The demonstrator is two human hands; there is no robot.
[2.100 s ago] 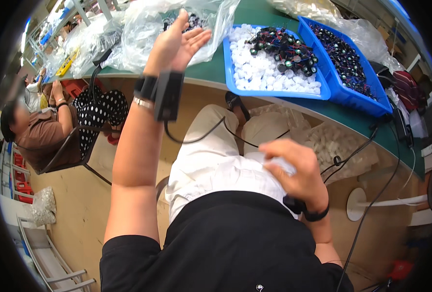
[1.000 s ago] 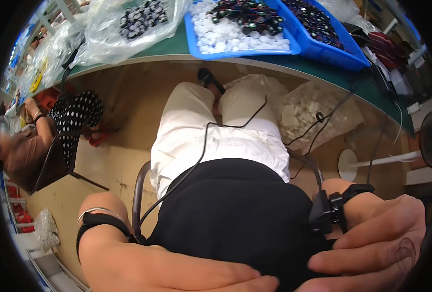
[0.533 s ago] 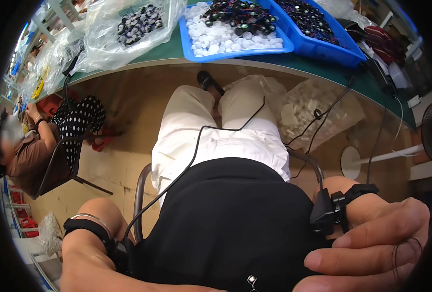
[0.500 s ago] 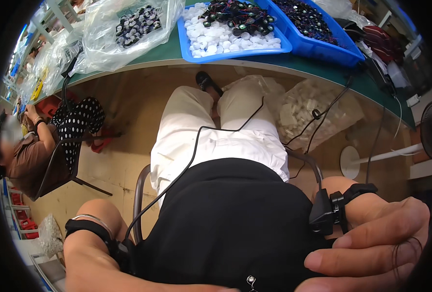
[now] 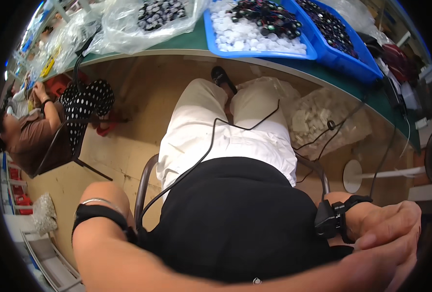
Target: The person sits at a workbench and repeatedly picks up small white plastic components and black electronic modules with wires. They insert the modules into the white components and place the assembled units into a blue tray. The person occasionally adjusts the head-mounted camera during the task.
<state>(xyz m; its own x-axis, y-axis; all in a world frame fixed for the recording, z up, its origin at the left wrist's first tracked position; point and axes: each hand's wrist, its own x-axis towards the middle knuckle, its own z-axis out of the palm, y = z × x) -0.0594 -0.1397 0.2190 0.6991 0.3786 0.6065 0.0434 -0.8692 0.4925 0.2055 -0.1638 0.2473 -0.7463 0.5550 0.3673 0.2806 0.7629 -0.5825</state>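
Note:
My left forearm sweeps across the lower edge to the right, and my left hand (image 5: 372,270) meets my right hand at the lower right. Motion blur and overlap hide the left fingers. My right hand (image 5: 394,226) is raised there with its fingers bent and pressed together; whatever they hold, if anything, is hidden. A black box-shaped device (image 5: 330,219) is strapped to my right wrist. Another black strap (image 5: 99,215) circles my left wrist area beside a thin silver bangle (image 5: 98,200). Both hands are close to my body, away from the bench.
Ahead, a green bench (image 5: 177,46) carries a blue tray (image 5: 262,53) of white caps and dark wired parts, another blue tray (image 5: 359,65) and a plastic bag (image 5: 128,41). A black cable (image 5: 211,141) crosses my lap. A bag of white pieces (image 5: 318,117) lies below. A co-worker (image 5: 36,141) sits left.
My left forearm has swung right along the bottom, bringing that hand to my right hand. The right fingers, spread large before, are now drawn in. The view has shifted slightly left.

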